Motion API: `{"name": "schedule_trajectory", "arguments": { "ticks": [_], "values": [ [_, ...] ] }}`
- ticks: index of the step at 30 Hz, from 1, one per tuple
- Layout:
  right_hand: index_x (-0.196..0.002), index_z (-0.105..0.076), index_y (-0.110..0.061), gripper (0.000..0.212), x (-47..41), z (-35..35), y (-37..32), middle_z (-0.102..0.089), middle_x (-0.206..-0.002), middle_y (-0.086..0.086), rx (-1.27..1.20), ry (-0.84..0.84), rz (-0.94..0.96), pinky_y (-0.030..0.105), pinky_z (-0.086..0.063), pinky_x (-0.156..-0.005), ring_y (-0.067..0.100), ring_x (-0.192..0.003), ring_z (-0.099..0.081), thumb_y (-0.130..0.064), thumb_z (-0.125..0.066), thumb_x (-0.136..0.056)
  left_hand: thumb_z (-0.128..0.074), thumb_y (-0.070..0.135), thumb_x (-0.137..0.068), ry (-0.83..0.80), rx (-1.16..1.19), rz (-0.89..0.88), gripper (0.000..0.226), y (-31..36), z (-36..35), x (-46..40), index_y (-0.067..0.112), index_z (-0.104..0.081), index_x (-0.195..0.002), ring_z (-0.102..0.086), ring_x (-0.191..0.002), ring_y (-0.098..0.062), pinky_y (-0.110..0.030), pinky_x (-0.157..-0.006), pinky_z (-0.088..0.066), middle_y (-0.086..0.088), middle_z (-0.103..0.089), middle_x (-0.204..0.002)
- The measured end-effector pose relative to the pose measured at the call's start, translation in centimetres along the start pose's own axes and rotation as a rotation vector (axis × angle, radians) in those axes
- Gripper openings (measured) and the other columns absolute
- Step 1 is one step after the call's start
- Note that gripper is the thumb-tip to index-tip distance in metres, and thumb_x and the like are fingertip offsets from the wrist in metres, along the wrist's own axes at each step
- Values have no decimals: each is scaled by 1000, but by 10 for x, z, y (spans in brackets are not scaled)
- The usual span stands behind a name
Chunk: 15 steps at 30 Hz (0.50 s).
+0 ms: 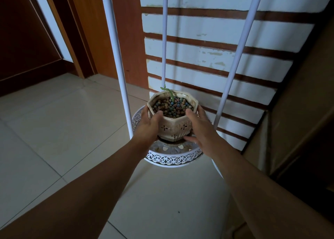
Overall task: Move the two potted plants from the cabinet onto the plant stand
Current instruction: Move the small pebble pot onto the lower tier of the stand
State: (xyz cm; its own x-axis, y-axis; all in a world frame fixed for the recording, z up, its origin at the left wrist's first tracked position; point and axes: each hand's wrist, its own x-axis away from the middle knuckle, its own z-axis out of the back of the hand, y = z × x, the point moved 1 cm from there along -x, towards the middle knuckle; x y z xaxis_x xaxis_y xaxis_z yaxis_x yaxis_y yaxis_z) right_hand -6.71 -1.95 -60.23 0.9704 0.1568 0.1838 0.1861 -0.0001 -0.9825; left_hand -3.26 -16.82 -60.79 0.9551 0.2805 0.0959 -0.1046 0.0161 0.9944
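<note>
Hands, left [148, 125] and right [198, 126], clasping one potted plant [173, 115], one stand tray [173, 158], three poles [118, 57].

I count one pot [172, 123] in view, holding one small green sprout [169, 92] and a fill of pebbles [170, 106] too many and too small for me to number. Two hands are on it: my left hand [149, 125] and my right hand [197, 126], one on each side. Under the pot I see one round tray [171, 158] with a lacework rim. Three white poles [115, 39] rise around it: one at the left, one behind the pot, one at the right. On the wall behind I count seven brown stripes [216, 15]. One wooden door [27, 39] stands at the left.
</note>
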Motion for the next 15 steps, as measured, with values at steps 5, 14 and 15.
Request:
{"name": "schedule_trajectory", "arguments": {
  "ticks": [5,14,15],
  "values": [
    [-136,-34,-39,46,2,0,2,-47,-133,-2,83,12,91,36,-56,-73,18,-105,-52,-42,-44,-92,-43,35,-92,18,2,-50,51,-2,0,2,34,-28,-141,-55,-92,-6,-37,-83,-54,3,-51,-116],
    [-134,-34,-39,51,5,0,2,-49,-137,1,202,42,124,52,-49,-95,26,-121,-51,-52,-47,-86,-41,34,-93,58,-1,-8,49,4,-3,8,33,-30,-141,-53,-114,-25,-51,-97,-49,-5,-51,-130],
    [-135,-33,-39,52,5,-1,1,-49,-137,2,213,43,128,52,-48,-96,26,-121,-51,-52,-47,-86,-41,35,-94,49,1,-2,49,5,-2,8,33,-30,-141,-53,-115,-25,-51,-97,-48,-6,-51,-132]
  ]
}}
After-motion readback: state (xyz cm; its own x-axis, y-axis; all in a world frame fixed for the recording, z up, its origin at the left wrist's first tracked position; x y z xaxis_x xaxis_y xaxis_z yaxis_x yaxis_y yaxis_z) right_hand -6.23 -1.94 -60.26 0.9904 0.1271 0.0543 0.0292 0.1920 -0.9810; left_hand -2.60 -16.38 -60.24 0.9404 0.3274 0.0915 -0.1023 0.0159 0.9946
